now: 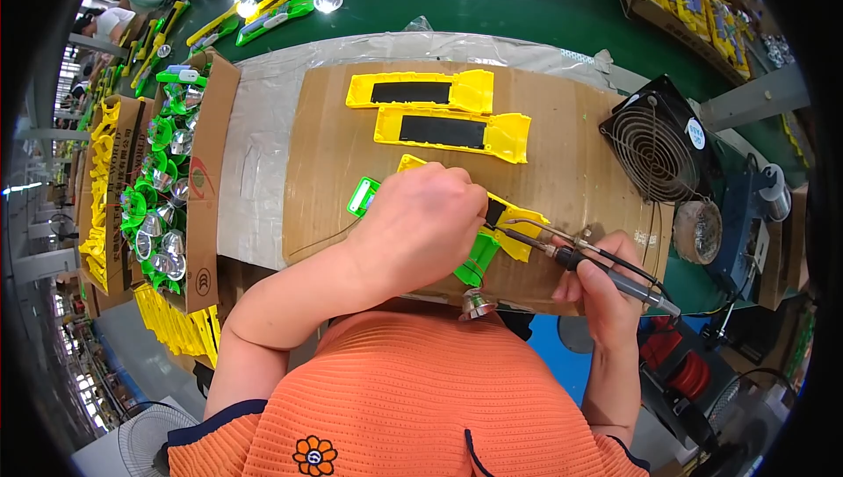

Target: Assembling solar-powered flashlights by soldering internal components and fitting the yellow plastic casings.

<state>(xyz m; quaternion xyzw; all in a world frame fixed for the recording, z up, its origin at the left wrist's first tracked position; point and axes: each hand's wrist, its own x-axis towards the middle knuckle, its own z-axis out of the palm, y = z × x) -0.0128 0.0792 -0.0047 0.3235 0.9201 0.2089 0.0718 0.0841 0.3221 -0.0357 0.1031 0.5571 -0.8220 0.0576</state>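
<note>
My left hand (421,213) is closed, fingertips pinched over the work on the cardboard sheet (571,169); what they hold is hidden. Beneath it lie a yellow plastic housing (527,229) with a dark panel and a green plastic part (479,259). A small silvery reflector cup (477,304) hangs at the near end of the green part. Left of the hand a green-framed end piece (362,197) sticks out. In my right hand (608,282) is a soldering iron (571,257) with a thin curved metal tube alongside; its tip points left at the yellow housing, close to my left fingertips.
Two yellow housings (423,90) with black panels lie farther up the cardboard. A box (200,213) of green lamp heads stands left. At right are a black fan (654,148), a tape roll (697,232) and a blue device (742,222). Assembled yellow-green lights (277,16) lie beyond.
</note>
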